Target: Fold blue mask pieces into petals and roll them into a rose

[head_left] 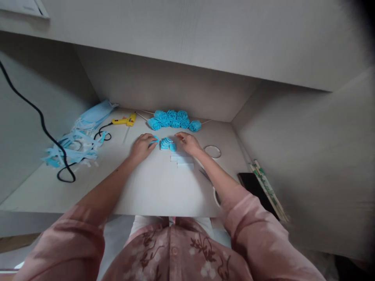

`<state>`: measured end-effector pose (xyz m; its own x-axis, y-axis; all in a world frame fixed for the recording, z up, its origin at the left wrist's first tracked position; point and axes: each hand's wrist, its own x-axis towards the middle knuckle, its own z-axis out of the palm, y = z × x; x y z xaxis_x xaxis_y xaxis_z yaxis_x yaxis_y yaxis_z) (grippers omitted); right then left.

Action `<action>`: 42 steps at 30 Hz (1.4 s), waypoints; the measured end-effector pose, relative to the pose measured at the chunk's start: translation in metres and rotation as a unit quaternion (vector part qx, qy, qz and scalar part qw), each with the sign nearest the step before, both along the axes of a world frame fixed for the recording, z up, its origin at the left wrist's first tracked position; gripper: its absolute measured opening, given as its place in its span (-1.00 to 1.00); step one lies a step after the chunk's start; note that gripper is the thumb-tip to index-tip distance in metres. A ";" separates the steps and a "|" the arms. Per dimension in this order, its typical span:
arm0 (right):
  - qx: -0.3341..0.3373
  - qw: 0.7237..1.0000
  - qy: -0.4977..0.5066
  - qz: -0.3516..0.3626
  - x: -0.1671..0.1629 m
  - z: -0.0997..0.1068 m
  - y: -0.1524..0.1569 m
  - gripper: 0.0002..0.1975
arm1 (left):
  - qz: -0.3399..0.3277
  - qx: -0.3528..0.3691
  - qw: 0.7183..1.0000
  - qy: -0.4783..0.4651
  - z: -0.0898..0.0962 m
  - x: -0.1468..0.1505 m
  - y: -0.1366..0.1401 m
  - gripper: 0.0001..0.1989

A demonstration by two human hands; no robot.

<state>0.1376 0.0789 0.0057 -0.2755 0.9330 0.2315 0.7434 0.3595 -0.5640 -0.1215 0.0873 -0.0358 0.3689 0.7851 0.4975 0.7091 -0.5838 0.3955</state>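
Note:
My left hand (143,146) pinches a small blue piece (154,139) that looks like a cut petal of mask fabric. Just right of it on the table sits a small pile of blue petal-shaped pieces (166,143), overlapping each other. On the pile's other side is my right hand (188,143), its fingers bent but apart, with nothing visible in them. Below the right hand lie pale rectangular strips (185,162). Behind both hands, a cluster of blue fabric roses (172,118) on thin sticks rests near the back panel.
A yellow glue gun (124,120) lies at the back left, its black cord (41,115) looping down. Blue face masks (95,114) and a heap of scraps (68,150) are at left. A ring (212,151), scissors (205,174), dark phone-like slab (254,191) and wrapped sticks (268,187) are at right.

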 end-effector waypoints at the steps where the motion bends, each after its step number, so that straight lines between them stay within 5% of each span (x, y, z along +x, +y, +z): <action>1: -0.002 1.000 -0.005 0.016 -0.003 0.000 0.004 -0.66 | 0.001 0.001 1.000 0.000 0.001 0.000 0.000 -0.69; 13: -0.006 0.987 -0.158 0.025 -0.043 0.004 0.011 -0.54 | 0.008 0.003 1.000 0.009 0.001 0.000 -0.002 -0.70; 26: 0.022 0.987 -0.148 0.049 -0.050 -0.005 -0.008 -0.56 | -0.002 -0.018 1.000 0.019 -0.001 0.016 -0.009 -0.52; 42: 0.060 0.978 -0.183 0.077 -0.059 0.000 -0.029 -0.49 | 0.005 -0.033 0.999 0.033 -0.006 0.016 -0.003 -0.65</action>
<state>0.0783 0.0503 0.0057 -0.4952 0.8461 0.1974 0.8196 0.5303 -0.2168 -0.1053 0.0843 -0.0415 0.3918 0.8186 0.4200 0.7405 -0.5515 0.3841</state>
